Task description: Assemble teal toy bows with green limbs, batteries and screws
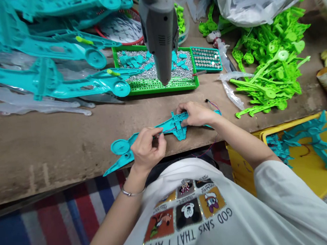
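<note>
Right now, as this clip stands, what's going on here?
A person at a bench has both bare hands at a teal plastic part. The left hand seems to pinch a thin wire between its fingers, while the right hand touches the part near its cross-piece. Beyond them, a grey tool points down by a green tray holding small metal pieces.

This is an assembly workshop: a grey electric screwdriver (162,38) hangs point-down over a worn brown bench (54,147) heaped with lime-green plastic parts (273,67), a wired turquoise moulding (179,133) at its near edge. The green tray (163,87) holds tiny silver pieces (135,78), probably screws, though too small to be sure.
</note>
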A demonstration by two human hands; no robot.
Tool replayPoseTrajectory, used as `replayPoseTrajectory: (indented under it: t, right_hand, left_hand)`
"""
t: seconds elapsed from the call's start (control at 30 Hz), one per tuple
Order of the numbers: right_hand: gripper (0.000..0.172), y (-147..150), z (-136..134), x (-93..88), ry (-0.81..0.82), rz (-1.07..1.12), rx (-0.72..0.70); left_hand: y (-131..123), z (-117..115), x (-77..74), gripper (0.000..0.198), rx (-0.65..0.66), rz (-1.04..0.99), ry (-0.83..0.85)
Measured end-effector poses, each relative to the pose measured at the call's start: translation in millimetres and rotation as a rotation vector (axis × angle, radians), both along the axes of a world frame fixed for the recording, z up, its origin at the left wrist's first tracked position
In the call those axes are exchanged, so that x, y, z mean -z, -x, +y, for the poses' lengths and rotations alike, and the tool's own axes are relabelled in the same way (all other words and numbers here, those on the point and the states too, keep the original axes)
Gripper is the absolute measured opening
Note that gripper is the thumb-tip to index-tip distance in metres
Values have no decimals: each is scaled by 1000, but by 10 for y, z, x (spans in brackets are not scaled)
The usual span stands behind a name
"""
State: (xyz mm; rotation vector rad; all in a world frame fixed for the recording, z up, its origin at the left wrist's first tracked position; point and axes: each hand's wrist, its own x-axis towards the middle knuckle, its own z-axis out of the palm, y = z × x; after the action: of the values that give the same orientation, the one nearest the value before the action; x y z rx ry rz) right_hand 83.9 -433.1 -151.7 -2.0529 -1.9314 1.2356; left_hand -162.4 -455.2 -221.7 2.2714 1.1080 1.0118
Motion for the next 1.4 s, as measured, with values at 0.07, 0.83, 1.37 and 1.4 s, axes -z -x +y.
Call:
replayPoseTrajectory:
  t: [0.07,0.83,1.37,1.4]
  right_hand:
    - [36,26,-7,-1,1,-10,1]
    - [33,-918,-955,-250,-467,-254,390]
    - [40,-721,-864,-149,-262,695,822]
    - [42,-648,-876,-185,-237,801,818]
  left_hand:
    - [1,0,12,18,-9,12,21]
    - [-23,335,-103,23,-122,-369,692]
    - [-83,381,-49,15,-168,-466,732]
    - [-88,377,-41,15,-171,-477,725]
